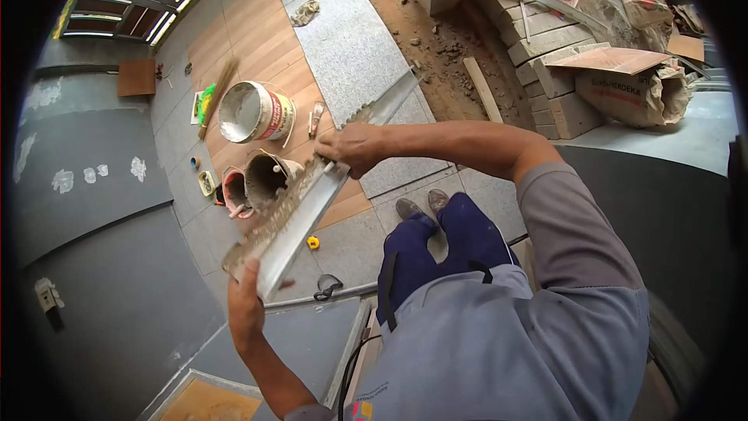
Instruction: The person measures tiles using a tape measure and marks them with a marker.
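A grey shirt [499, 343] filled the near right, and below it dark blue trousers [460, 242] and a pair of dusty shoes [421, 204] were seen on the floor. In front of them a long metal bar [292, 222] was held slanting from near left to far right, its pale flat face smeared with rough grey mortar. Its near end was gripped by the left hand [245, 308], the fingers wrapped shut around the edge. At its far end the right hand [354, 146] was closed tight on a notched trowel [386, 105], whose thin toothed blade jutted away to the far right; the handle was hidden inside the fist.

Part of the floor was blocked from view by the bar. Just beyond it two small round pots [253, 179], crusted with mortar, were set side by side, and farther off a white plastic bucket [253, 111] lay tilted, its mouth turned towards the camera. A small yellow tape measure [313, 242] was left near the bar. The floor was laid in speckled grey stone tiles [351, 54] and a band of wood-grained tiles [257, 39]. At the far right, bare earth [436, 23], stacked grey blocks [545, 70] and a crumpled paper sack [639, 93] were seen.
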`<state>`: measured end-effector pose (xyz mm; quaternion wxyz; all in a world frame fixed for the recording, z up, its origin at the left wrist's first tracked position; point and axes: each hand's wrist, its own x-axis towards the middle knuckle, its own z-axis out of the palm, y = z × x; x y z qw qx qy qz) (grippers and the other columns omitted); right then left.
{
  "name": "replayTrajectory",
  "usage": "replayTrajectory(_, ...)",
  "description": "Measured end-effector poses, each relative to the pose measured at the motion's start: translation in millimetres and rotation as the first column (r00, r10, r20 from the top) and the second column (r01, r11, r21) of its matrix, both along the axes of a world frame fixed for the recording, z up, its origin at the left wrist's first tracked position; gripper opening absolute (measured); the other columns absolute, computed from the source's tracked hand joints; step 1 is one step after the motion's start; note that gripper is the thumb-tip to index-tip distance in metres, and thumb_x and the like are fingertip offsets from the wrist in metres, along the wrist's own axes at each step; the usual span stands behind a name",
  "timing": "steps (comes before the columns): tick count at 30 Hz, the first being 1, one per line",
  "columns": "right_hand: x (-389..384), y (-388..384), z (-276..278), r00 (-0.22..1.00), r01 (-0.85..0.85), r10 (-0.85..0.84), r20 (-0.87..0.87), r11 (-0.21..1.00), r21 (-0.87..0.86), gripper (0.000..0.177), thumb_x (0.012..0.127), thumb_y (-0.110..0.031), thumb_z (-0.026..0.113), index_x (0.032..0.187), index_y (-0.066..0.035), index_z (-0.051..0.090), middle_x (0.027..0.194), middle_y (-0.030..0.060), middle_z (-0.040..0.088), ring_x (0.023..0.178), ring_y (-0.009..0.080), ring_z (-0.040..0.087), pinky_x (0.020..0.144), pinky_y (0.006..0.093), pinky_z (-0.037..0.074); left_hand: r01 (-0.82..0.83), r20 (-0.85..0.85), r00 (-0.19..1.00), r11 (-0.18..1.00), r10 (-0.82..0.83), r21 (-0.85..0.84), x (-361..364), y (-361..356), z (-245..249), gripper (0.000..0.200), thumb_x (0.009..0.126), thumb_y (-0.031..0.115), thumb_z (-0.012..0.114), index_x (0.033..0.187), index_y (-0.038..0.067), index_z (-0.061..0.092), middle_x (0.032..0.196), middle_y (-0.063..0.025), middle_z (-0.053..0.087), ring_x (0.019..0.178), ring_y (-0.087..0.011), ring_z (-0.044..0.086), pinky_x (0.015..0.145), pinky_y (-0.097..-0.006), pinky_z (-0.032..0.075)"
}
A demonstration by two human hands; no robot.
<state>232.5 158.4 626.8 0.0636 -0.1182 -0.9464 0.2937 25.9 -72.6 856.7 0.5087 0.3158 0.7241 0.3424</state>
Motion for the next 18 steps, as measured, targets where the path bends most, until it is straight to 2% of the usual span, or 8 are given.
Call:
replayTrajectory(1,-5,-1,-16,0.998,-0.056,0.054,-0.035,0.996,-0.062,0.064,0.063,-0.015,0.077,0.121,-0.001,0.052,0.108,0.0190,0.059,0.089,0.0406,0.067,0.073,0.0493,0.057,-0.057,-0.025,0.998,0.998,0.056,-0.030,12,-7,-4,0.062,0.104,0.041,0.052,0.138,-0.010,0.046,0.125,-0.0243,0.062,0.106,-0.0306,0.068,0.071,-0.0451,0.067)
replayTrajectory(4,-19,-5,-62,0.989,-0.137,0.136,-0.052,0.990,-0.031,0.064,0.064,-0.016,0.078,0.121,-0.002,0.052,0.107,0.0172,0.059,0.087,0.0416,0.067,0.076,0.0504,0.056,-0.146,-0.006,0.989,0.982,0.146,-0.119,18,-48,-61,0.060,0.106,0.043,0.047,0.142,-0.005,0.045,0.126,-0.0222,0.062,0.108,-0.0302,0.067,0.067,-0.0440,0.067)
replayTrajectory(5,-21,-5,-68,0.986,-0.159,0.161,0.048,0.987,-0.036,0.065,0.065,-0.017,0.080,0.123,-0.004,0.053,0.111,0.0149,0.058,0.093,0.0385,0.067,0.080,0.0492,0.055,-0.181,0.014,0.983,0.971,0.186,-0.156,23,-64,-85,0.060,0.107,0.045,0.045,0.142,-0.005,0.046,0.124,-0.0220,0.062,0.108,-0.0303,0.067,0.067,-0.0435,0.067)
replayTrajectory(7,-27,0,-110,0.965,-0.255,0.249,0.083,0.964,0.070,0.067,0.067,-0.017,0.079,0.126,-0.004,0.051,0.113,0.0140,0.057,0.098,0.0353,0.066,0.080,0.0460,0.056,-0.252,0.070,0.961,0.952,0.268,-0.176,42,-84,-146,0.062,0.107,0.048,0.042,0.139,-0.005,0.049,0.121,-0.0215,0.063,0.107,-0.0306,0.067,0.068,-0.0429,0.067)
replayTrajectory(9,-36,0,-164,0.938,-0.319,0.292,0.187,0.938,0.134,0.071,0.067,-0.017,0.081,0.130,-0.009,0.051,0.121,0.0107,0.056,0.107,0.0291,0.065,0.085,0.0449,0.054,-0.313,0.124,0.934,0.934,0.336,-0.173,58,-100,-215,0.065,0.107,0.051,0.041,0.134,-0.006,0.052,0.116,-0.0206,0.063,0.103,-0.0301,0.067,0.069,-0.0432,0.067)
replayTrajectory(12,-41,14,-243,0.912,-0.357,0.301,0.277,0.917,0.179,0.072,0.068,-0.017,0.082,0.132,-0.010,0.050,0.118,0.0104,0.056,0.105,0.0294,0.066,0.085,0.0437,0.054,-0.419,0.260,0.846,0.882,0.465,-0.215,75,-122,-343,0.070,0.105,0.058,0.041,0.129,-0.007,0.054,0.108,-0.0186,0.064,0.098,-0.0283,0.066,0.070,-0.0447,0.067)
replayTrajectory(16,-36,32,-340,0.874,-0.419,0.310,0.373,0.870,0.260,0.067,0.072,-0.016,0.082,0.130,-0.011,0.049,0.119,0.0107,0.056,0.105,0.0293,0.067,0.086,0.0412,0.055,-0.365,0.328,0.830,0.884,0.451,-0.292,108,-120,-498,0.077,0.102,0.067,0.039,0.122,-0.006,0.057,0.098,-0.0148,0.064,0.093,-0.0258,0.066,0.071,-0.0459,0.065)
replayTrajectory(18,-32,35,-379,0.828,-0.466,0.294,0.478,0.835,0.293,0.054,0.078,-0.014,0.077,0.125,-0.010,0.052,0.117,0.0103,0.057,0.106,0.0275,0.067,0.088,0.0403,0.055,-0.365,0.371,0.787,0.857,0.493,-0.364,127,-124,-565,0.081,0.100,0.071,0.038,0.117,-0.005,0.058,0.093,-0.0129,0.063,0.090,-0.0245,0.066,0.070,-0.0460,0.065)
